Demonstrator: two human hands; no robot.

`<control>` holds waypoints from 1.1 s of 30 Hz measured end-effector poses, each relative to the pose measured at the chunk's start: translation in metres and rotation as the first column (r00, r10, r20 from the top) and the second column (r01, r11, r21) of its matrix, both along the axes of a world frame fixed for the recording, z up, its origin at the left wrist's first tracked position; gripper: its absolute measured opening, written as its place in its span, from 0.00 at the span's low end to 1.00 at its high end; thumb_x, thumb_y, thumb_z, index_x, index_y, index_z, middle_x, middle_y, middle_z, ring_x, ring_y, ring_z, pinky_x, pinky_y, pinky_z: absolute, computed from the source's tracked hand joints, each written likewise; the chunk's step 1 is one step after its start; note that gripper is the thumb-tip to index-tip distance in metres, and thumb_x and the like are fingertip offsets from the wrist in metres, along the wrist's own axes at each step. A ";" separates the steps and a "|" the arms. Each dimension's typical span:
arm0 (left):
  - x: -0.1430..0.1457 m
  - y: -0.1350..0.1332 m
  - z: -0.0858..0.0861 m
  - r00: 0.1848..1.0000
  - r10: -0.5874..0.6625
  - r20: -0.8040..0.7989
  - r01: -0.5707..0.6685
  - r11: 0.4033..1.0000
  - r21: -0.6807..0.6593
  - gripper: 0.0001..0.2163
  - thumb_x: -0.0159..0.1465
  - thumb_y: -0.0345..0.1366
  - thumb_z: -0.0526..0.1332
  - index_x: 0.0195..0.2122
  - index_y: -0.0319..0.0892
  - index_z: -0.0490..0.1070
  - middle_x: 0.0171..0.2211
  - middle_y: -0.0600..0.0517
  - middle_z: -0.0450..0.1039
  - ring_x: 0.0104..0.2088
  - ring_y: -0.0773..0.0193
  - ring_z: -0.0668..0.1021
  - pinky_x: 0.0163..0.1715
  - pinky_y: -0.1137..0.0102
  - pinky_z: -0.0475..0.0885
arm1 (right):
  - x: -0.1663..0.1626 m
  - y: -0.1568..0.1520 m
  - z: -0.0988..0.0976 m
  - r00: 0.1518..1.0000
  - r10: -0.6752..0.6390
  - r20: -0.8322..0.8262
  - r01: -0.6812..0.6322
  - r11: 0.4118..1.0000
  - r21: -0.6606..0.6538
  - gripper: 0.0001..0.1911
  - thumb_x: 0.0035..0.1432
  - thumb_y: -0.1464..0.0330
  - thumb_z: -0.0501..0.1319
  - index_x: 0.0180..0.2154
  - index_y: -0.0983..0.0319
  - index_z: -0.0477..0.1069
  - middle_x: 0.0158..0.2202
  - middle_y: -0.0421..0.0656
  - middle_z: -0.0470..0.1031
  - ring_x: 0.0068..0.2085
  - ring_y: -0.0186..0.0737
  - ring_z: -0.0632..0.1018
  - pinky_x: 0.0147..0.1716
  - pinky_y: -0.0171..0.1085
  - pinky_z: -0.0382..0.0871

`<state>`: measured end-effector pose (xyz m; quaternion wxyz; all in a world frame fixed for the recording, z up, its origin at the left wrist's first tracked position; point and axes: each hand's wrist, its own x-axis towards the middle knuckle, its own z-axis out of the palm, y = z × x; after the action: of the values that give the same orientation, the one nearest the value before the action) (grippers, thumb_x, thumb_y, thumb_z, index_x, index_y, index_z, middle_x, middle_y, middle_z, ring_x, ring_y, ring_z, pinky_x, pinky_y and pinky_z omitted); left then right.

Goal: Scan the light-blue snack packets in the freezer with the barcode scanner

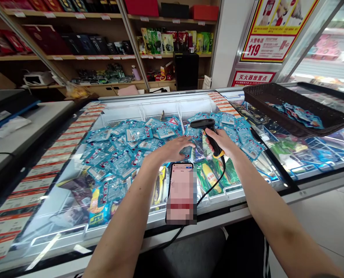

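Note:
My right hand point(222, 139) is wrapped round the handle of a black-and-yellow barcode scanner point(203, 124), whose head points left over the packets. A cable runs from its grip down past the phone. My left hand point(176, 148) is stretched out beside it, fingers apart, just above or touching a blue packet point(187, 153); I cannot tell which. Many more small blue packets point(138, 134) with barcodes lie heaped on the glass top of a chest freezer point(125, 101). Below my left hand, a smartphone point(180, 189) with a lit, partly blurred screen lies on the glass.
A brown basket point(290, 122) with some blue packets stands on the right side of the freezer. Price labels point(35, 177) line the left edge. Behind are shelves point(82, 57) of boxed goods and a black box-shaped object point(186, 71). A grey counter point(38, 121) borders the left.

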<state>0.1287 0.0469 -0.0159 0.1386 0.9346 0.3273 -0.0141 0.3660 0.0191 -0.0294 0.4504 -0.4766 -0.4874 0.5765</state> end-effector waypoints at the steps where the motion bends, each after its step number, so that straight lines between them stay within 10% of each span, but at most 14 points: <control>1: 0.000 -0.002 0.002 1.000 -0.003 -0.003 0.003 1.000 -0.001 0.28 0.58 0.30 0.60 0.61 0.49 0.65 0.71 0.50 0.47 0.69 0.55 0.57 0.65 0.57 0.57 | 0.000 0.000 -0.001 1.000 0.006 0.007 -0.006 1.000 0.002 0.24 0.53 0.47 0.66 0.37 0.60 0.69 0.23 0.38 0.70 0.17 0.31 0.69 0.12 0.32 0.62; 13: 0.003 -0.004 -0.008 0.994 0.027 0.102 -0.050 0.973 0.225 0.23 0.55 0.34 0.63 0.53 0.49 0.73 0.55 0.44 0.64 0.57 0.48 0.66 0.58 0.52 0.63 | -0.001 -0.002 0.002 0.999 0.012 0.046 -0.013 1.000 0.013 0.24 0.53 0.46 0.65 0.36 0.61 0.69 0.23 0.37 0.70 0.17 0.31 0.69 0.13 0.32 0.62; 25: -0.004 0.003 -0.011 0.926 0.110 0.362 -0.139 0.989 0.057 0.17 0.55 0.33 0.62 0.47 0.45 0.72 0.53 0.46 0.62 0.55 0.53 0.67 0.57 0.58 0.65 | -0.003 -0.003 0.004 1.000 -0.014 0.020 0.014 1.000 0.003 0.23 0.53 0.47 0.66 0.36 0.60 0.68 0.23 0.37 0.69 0.18 0.31 0.69 0.13 0.32 0.63; 33: -0.016 0.015 -0.016 0.538 0.457 0.709 -0.605 0.794 -0.053 0.09 0.62 0.41 0.60 0.38 0.43 0.65 0.33 0.52 0.67 0.33 0.64 0.71 0.39 0.66 0.71 | -0.005 -0.005 0.007 1.000 -0.028 0.007 0.028 1.000 -0.013 0.24 0.52 0.47 0.66 0.37 0.61 0.69 0.23 0.38 0.70 0.17 0.31 0.69 0.12 0.32 0.62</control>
<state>0.1130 0.0624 -0.0314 0.1534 0.7335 0.5199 0.4100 0.3610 0.0139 -0.0224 0.4537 -0.4881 -0.4786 0.5717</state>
